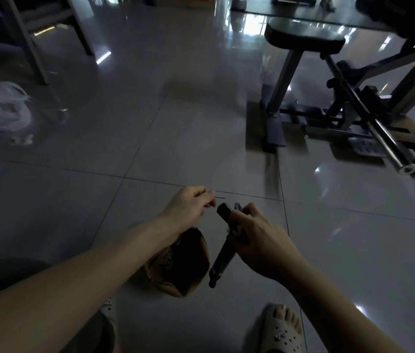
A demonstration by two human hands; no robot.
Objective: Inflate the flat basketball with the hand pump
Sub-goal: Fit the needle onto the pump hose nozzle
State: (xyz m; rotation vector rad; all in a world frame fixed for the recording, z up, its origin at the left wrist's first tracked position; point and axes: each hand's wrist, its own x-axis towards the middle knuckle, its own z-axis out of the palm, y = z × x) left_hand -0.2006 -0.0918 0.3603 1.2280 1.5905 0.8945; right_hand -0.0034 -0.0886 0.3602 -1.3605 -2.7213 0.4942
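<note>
Forearms (pixel 74 289) out; right hand (pixel 260 240) grips pump (pixel 223 261), left hand (pixel 188 207) pinches needle (pixel 221 197).

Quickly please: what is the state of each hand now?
Left hand: closed, pinching what looks like a thin needle.
Right hand: closed round the hand pump.

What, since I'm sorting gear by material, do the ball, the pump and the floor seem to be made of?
The ball: brown, matte, creased and caved in, so likely rubber or synthetic leather. The pump: black tube with a dull sheen, probably plastic, perhaps metal. The floor: glazed tiles, judging by mirror-like reflections and thin joint lines.
</note>
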